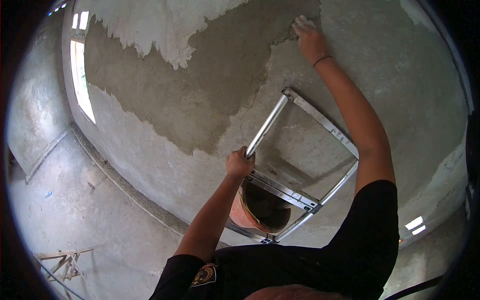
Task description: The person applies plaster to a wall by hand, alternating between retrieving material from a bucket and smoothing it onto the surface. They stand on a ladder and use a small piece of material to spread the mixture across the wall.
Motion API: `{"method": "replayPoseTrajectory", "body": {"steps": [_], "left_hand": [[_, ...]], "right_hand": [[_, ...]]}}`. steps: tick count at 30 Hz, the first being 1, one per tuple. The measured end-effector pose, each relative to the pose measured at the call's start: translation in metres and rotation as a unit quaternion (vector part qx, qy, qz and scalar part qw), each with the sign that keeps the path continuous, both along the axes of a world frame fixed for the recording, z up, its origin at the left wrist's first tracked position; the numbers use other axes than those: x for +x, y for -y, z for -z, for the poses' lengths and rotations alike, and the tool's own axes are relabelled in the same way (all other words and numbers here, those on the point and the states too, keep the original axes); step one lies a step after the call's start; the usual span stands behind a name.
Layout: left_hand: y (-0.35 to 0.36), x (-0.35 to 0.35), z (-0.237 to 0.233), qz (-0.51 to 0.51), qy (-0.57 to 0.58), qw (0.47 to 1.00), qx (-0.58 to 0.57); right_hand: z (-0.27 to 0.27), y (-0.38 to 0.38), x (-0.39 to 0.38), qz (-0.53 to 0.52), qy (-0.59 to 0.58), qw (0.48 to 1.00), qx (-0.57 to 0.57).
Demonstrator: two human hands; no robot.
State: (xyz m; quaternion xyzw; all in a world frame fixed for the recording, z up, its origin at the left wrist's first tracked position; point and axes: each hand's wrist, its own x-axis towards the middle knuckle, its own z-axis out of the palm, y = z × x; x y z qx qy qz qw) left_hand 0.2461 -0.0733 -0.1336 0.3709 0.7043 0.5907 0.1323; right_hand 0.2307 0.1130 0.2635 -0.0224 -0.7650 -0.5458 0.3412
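Observation:
My left hand (241,163) is wrapped round the side rail of an aluminium ladder (268,125), near its upper end. High on the right, my right hand (311,42) reaches to the wall with a dark band round its wrist. Its greyish fingers look stretched out against the surface, at the edge of the darker damp plaster (225,65). No tool shows in it, though the fingertips are small and partly hidden. Below my left hand, behind a ladder rung, hangs or stands a reddish bucket (240,212) with grey material inside; its support is hidden.
The ladder's top bar (320,120) is close to the wall beneath my right arm. Far below on the left lies a concrete floor (115,230), with a wooden trestle (67,262) on it. A ledge (130,192) runs along the wall's foot. A bright window opening (81,80) is at left.

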Motion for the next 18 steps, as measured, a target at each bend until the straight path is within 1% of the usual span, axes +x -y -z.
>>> {"method": "replayPoseTrajectory", "body": {"steps": [1,3,4,5,6,7,9,10,12,13,15,16,18], "left_hand": [[-0.001,0.0,0.0,-0.007,-0.007,1.0,-0.003],[0.0,0.002,-0.002,-0.013,-0.01,1.0,-0.006],[0.002,0.001,-0.005,-0.005,0.002,1.0,-0.008],[0.004,0.002,-0.006,0.003,0.014,1.0,-0.01],[0.003,0.003,-0.004,0.001,0.014,1.0,-0.01],[0.001,0.002,-0.001,-0.006,0.003,1.0,-0.007],[-0.004,-0.001,0.001,-0.016,-0.006,1.0,-0.005],[-0.005,-0.002,0.002,-0.011,-0.007,1.0,-0.003],[-0.004,0.001,0.003,-0.004,-0.007,1.0,-0.005],[-0.003,0.001,0.001,-0.004,-0.004,1.0,-0.006],[-0.002,-0.001,0.001,-0.004,0.002,1.0,-0.008],[-0.005,-0.001,0.003,-0.008,-0.006,1.0,-0.006],[-0.002,0.003,0.005,-0.008,-0.011,1.0,-0.004]], "right_hand": [[0.012,0.005,-0.002,-0.001,0.002,1.0,-0.001],[0.039,0.012,-0.004,0.025,0.114,0.993,-0.003],[0.046,0.009,-0.003,0.026,0.115,0.993,-0.003],[0.053,0.008,-0.002,0.011,0.15,0.988,-0.03],[0.055,0.006,-0.004,-0.006,0.183,0.982,-0.055],[0.042,0.017,-0.006,-0.01,0.182,0.982,-0.052],[0.011,0.034,-0.006,-0.057,0.025,0.994,-0.086],[0.008,0.033,-0.011,-0.058,0.026,0.994,-0.086],[0.007,0.032,-0.019,-0.004,-0.063,0.993,-0.095],[0.019,0.031,-0.02,-0.002,-0.063,0.993,-0.099],[0.056,0.031,-0.029,0.008,0.068,0.996,-0.056],[0.073,0.023,-0.033,0.009,0.071,0.996,-0.056],[0.102,0.017,-0.034,-0.083,0.178,0.98,-0.044]]}}
